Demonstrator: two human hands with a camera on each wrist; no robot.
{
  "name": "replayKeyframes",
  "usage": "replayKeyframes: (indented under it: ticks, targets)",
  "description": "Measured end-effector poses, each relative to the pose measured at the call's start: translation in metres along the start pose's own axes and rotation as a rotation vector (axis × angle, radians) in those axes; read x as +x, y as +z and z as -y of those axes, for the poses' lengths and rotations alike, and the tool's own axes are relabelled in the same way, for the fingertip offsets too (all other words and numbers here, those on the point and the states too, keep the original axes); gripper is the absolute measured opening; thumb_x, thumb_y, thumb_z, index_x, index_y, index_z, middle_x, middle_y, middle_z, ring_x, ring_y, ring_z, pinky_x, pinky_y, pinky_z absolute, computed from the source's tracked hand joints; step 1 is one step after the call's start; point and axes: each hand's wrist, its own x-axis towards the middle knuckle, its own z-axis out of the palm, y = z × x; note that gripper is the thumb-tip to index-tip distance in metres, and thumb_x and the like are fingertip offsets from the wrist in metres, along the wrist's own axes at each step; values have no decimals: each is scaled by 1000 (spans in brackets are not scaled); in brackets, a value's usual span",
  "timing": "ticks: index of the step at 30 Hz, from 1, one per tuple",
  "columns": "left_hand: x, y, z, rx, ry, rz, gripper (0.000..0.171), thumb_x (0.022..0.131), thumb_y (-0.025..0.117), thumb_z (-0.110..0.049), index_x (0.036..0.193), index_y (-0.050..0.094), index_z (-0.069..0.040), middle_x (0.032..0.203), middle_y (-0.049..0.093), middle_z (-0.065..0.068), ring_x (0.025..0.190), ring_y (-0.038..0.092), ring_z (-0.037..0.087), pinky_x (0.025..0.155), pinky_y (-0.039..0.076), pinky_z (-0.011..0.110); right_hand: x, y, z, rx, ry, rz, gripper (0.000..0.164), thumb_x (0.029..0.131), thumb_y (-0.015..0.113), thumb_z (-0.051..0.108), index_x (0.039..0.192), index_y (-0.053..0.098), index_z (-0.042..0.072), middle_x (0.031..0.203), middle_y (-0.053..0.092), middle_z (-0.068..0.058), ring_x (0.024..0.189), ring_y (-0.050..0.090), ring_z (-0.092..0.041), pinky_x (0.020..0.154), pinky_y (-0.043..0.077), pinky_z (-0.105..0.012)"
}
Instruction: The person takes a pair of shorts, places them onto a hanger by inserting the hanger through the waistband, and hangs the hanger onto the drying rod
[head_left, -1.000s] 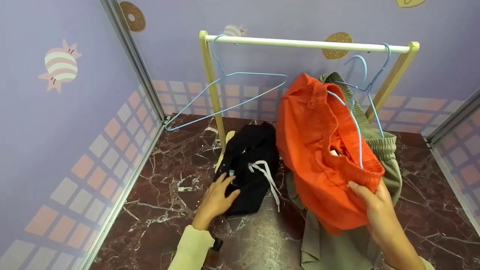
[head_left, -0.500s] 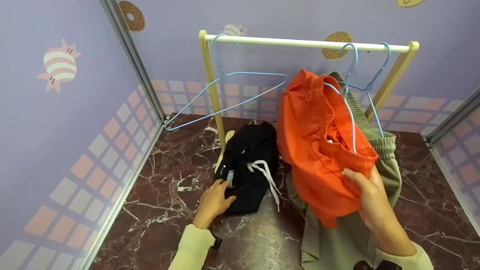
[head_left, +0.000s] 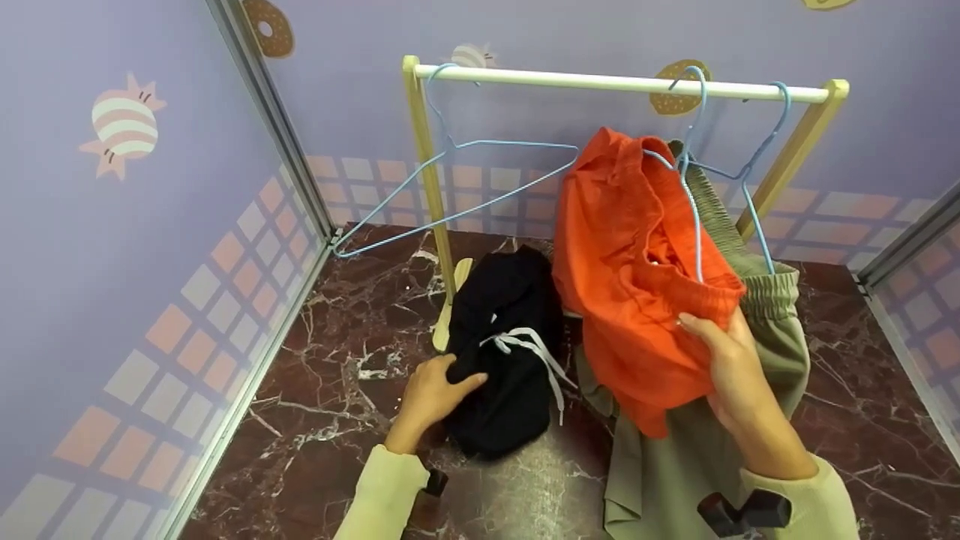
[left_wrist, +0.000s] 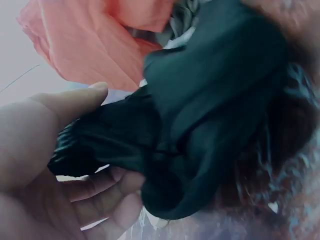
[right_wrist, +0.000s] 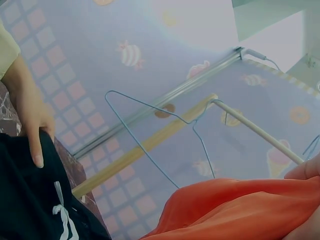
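My left hand (head_left: 433,391) grips the edge of black drawstring pants (head_left: 510,405), which lie bunched on the floor with a white cord on top. In the left wrist view, the thumb is above the black cloth and the fingers are under it. My right hand (head_left: 731,360) holds orange pants (head_left: 630,300) by the elastic waistband, thumb on the outside. A light blue hanger (head_left: 694,217) sits inside that waistband. Its hook is at the white rail (head_left: 562,78); whether it bears on the rail I cannot tell.
Khaki pants (head_left: 780,337) hang on another blue hanger (head_left: 766,232) at the rail's right end, partly behind the orange pair. A bare blue hanger (head_left: 517,142) hangs at the left. Wooden posts (head_left: 795,165) carry the rail. Patterned walls (head_left: 135,262) enclose the marble floor (head_left: 315,405).
My right hand has moved the orange pants and their hanger up and left, bringing the hook to the rail. My left hand has closed on the black pants, whose near edge has shifted toward me.
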Motion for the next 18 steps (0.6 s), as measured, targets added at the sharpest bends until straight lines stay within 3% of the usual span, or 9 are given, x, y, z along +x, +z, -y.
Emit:
replayKeyframes:
  ticks: [2,4,6,8,12,18]
  targets:
    - [1,-3,-3,-52,15,-25,57,73,67,-54,107,65,-8,105,66,10,96,62,28,82,47,41,3,1,0,-1,-5,0,44,94,47,10,133,29,15,120,47,-1,99,53,-11,84,45,-21]
    - [0,-6,-8,-134,62,-42,41,74,69,-47,90,68,-9,88,67,5,79,63,22,71,49,36,7,3,0,13,-4,9,44,94,47,10,134,28,15,120,46,-2,100,53,-12,84,45,-22]
    - [-1,-9,-13,-243,107,-45,30,76,70,-40,70,62,-12,68,59,-1,62,55,14,60,45,28,10,4,0,24,-2,20,44,94,46,9,134,27,15,121,46,-2,101,53,-13,84,46,-23]
    - [-3,-13,-19,-380,136,-25,35,77,71,-34,59,50,-12,56,43,-4,52,42,9,53,38,23,13,6,0,28,-1,22,44,94,46,9,134,27,15,121,46,-2,99,54,-12,84,46,-23]
    - [-7,-19,-28,-577,155,-6,41,77,73,-30,54,44,-11,55,33,-5,50,34,4,53,32,18,17,7,0,19,5,19,46,93,47,10,134,28,15,119,48,-1,98,54,-11,84,46,-22]
    - [-14,-27,-42,-657,255,17,43,81,69,-19,52,40,-5,61,32,0,55,30,8,55,30,20,23,8,-1,21,11,33,46,93,48,11,134,28,16,120,47,-3,102,53,-14,84,47,-24]
